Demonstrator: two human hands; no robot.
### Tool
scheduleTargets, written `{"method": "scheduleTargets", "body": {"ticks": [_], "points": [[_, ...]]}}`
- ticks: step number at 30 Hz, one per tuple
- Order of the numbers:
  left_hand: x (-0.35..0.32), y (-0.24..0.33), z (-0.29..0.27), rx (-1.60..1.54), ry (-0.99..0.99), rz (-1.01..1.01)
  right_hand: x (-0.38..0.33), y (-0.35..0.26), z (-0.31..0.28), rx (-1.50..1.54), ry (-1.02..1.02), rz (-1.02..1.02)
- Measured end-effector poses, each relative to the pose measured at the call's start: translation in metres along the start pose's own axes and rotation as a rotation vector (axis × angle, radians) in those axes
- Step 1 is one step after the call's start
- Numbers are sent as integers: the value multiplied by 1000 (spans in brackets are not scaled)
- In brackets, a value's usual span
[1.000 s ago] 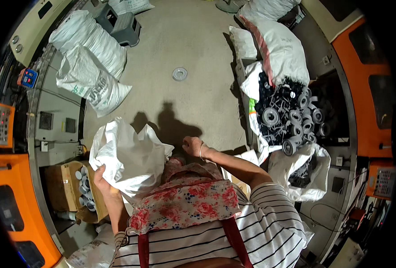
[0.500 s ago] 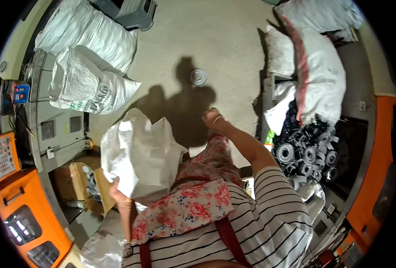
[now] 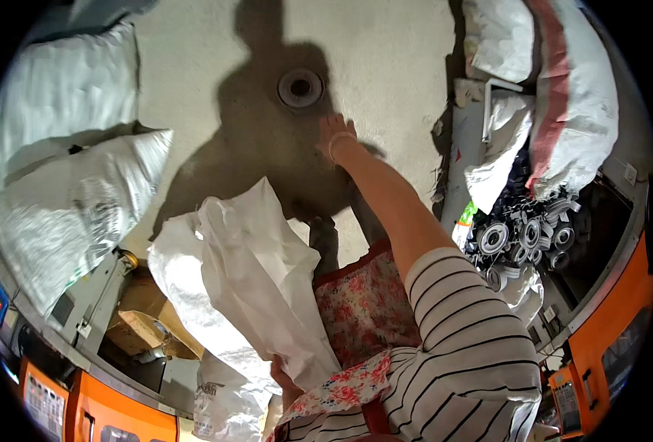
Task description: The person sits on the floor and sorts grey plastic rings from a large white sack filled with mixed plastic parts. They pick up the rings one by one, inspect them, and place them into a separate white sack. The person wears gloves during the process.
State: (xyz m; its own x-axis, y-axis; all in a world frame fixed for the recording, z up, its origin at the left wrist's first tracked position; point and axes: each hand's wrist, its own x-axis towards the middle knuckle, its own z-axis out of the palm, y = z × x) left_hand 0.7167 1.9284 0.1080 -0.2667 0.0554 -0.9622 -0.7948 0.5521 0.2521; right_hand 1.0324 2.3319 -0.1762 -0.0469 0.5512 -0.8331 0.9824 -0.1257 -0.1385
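A large white sack (image 3: 242, 254) hangs in loose folds at the front left. My left hand (image 3: 285, 376) is closed on its edge near my apron, the fingers partly covered by the fabric. A round grey ring-shaped part (image 3: 287, 90) with a dark centre lies flat on the floor ahead of me. My right hand (image 3: 337, 131), with a band at the wrist, reaches out just short of it. Its fingers point forward, with nothing visible in them, and do not appear to touch the ring.
Filled white sacks (image 3: 76, 191) stand at the left. On the right, a long white sack with a red stripe (image 3: 584, 96) lies above a heap of dark and grey ring parts (image 3: 529, 234). A cardboard box (image 3: 153, 317) and orange machines (image 3: 120, 405) line the left side.
I have bent forward, so the floor and ring look nearer. My right arm has stretched toward the ring. The sack in my left hand now hangs longer and closer to my body.
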Motion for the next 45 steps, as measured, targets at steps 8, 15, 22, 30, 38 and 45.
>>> {"method": "scheduleTargets", "body": {"ticks": [8, 15, 22, 30, 38, 45], "points": [[70, -59, 38, 112, 301, -135, 238, -17, 101, -216, 510, -96], [78, -57, 48, 203, 331, -127, 245, 27, 156, -593, 193, -99], [66, -43, 42, 344, 84, -80, 7, 111, 227, 213, 533, -17], [-2, -3, 94, 671, -379, 22, -406, 305, 222, 359, 384, 884], [-146, -30, 150, 928, -800, 134, -535, 410, 357, 303, 613, 886], [-259, -129, 137, 1009, -963, 228, -520, 250, 247, 960, 469, -148]]}}
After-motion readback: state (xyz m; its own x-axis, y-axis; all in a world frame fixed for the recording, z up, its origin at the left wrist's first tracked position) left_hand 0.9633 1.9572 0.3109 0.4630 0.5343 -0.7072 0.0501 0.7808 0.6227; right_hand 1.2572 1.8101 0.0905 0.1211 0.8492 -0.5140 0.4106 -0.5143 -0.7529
